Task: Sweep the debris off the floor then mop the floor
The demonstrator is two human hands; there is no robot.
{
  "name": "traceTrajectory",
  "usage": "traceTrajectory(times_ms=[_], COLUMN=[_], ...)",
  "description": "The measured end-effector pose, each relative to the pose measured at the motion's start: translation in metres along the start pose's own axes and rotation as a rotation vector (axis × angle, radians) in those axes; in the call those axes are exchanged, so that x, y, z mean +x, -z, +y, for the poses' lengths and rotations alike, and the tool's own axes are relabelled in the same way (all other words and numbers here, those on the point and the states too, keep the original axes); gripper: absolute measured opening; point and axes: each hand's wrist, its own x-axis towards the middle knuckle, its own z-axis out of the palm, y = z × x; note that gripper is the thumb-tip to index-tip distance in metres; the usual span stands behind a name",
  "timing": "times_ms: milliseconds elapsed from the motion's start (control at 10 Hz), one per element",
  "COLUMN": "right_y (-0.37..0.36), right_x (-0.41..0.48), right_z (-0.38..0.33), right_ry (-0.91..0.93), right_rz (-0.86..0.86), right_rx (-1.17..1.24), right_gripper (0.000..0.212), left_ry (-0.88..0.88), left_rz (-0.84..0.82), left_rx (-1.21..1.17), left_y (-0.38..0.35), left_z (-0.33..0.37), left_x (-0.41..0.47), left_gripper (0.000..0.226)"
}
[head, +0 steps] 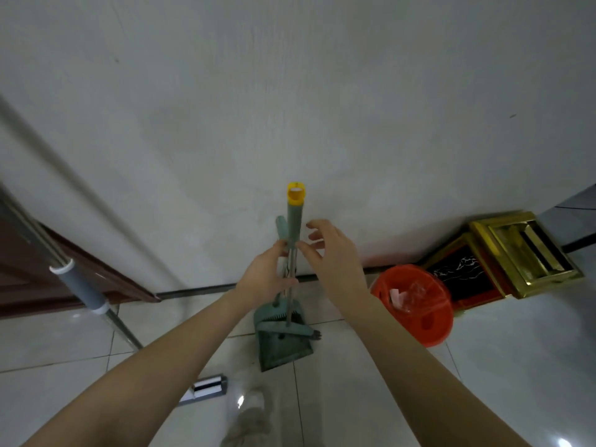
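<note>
Left hand [265, 275] grips broom [295, 221]: upright, yellow cap up, head down.

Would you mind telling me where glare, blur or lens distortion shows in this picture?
Head view: glare spots on the floor tiles; motion blur smears the gold bin at right; wide-angle distortion bows the skirting; the left hand, right hand and broom handle look fairly sharp.

The broom [295, 227] and dustpan [283, 346] are standing together against the wall [290, 91]. The bucket [416, 304] is sitting on the floor [516, 366] to their right, the bin [516, 259] beyond it, and the mop [79, 287] is leaning at the left.
</note>
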Motion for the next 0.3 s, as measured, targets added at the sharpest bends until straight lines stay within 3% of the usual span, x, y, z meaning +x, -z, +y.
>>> traceTrajectory(times_ms=[100, 300], right_y=[0.011, 0.046], right_x=[-0.019, -0.069], right_z=[0.005, 0.013], right_ry=[0.05, 0.218], right_rz=[-0.007, -0.001], right_rx=[-0.038, -0.003], right_gripper=[0.031, 0.025], left_ry=[0.009, -0.009], left_rz=[0.048, 0.207], left_rx=[-0.01, -0.01], left_y=[0.0, -0.008], left_z=[0.004, 0.037], left_x=[-0.021, -0.085], left_gripper=[0.085, 0.069])
